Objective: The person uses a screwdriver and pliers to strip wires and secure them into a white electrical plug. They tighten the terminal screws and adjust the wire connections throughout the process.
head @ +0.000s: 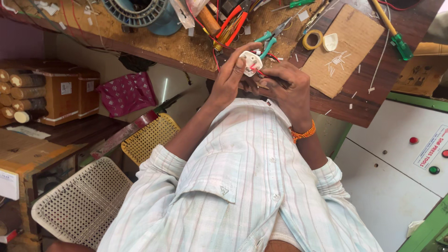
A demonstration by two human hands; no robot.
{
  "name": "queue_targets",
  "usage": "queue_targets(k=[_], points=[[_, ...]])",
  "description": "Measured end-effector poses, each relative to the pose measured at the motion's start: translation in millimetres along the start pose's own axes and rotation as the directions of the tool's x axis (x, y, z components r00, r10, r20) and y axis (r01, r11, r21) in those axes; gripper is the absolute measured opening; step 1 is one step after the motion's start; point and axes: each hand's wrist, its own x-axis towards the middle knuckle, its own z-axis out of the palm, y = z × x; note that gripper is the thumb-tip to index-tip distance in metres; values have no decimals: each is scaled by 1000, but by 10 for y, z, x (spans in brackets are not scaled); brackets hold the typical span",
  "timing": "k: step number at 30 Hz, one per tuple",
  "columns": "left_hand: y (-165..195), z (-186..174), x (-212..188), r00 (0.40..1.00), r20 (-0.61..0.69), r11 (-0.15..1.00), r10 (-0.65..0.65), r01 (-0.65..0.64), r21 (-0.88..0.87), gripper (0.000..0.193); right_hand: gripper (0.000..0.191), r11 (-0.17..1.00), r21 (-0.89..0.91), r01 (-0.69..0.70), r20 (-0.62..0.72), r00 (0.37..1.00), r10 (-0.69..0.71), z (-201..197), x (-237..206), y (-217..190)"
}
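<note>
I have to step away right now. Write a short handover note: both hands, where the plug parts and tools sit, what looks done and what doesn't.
Left hand: grips the white plug body, open side up.
Right hand: fingertips at the red wire going into the plug; whether it holds a tool cannot be told.
On the bench: teal pliers, yellow tape roll, white plug cover, green screwdriver, wire offcuts on the cardboard sheet.
Done: cover is off, wire reaches the plug.
Left: cover not yet fitted.

Wood workbench point(354, 100), wicker chairs point(81, 205), white cabinet point(392, 177).
</note>
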Motion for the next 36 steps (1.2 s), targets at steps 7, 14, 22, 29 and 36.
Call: queue_targets(k=[7, 14, 22, 29, 36], points=[[-81, 10, -24, 988, -61, 977, 141, -129, 171, 56, 13, 994, -110, -20, -106, 994, 8, 215, -60, 8], [-68, 35, -70, 987, -73, 964, 143, -122, 238, 53, 8, 984, 44, -174, -118, 977, 178, 261, -98, 58], [-121, 67, -49, 999, 11, 981, 45, -47, 187, 52, 10, 551, 656, -516, 227, 831, 508, 129, -86, 187], [-121, 122, 11, 953, 51, 882, 297, -295, 368, 42, 14, 994, -98, -41, -140, 990, 27, 190, -133, 5], [-87, 144, 31, 999, -16, 956, 48, -42, 289, 46, 16, 858, 408, -313, -71, 926, 372, 240, -94, -80]])
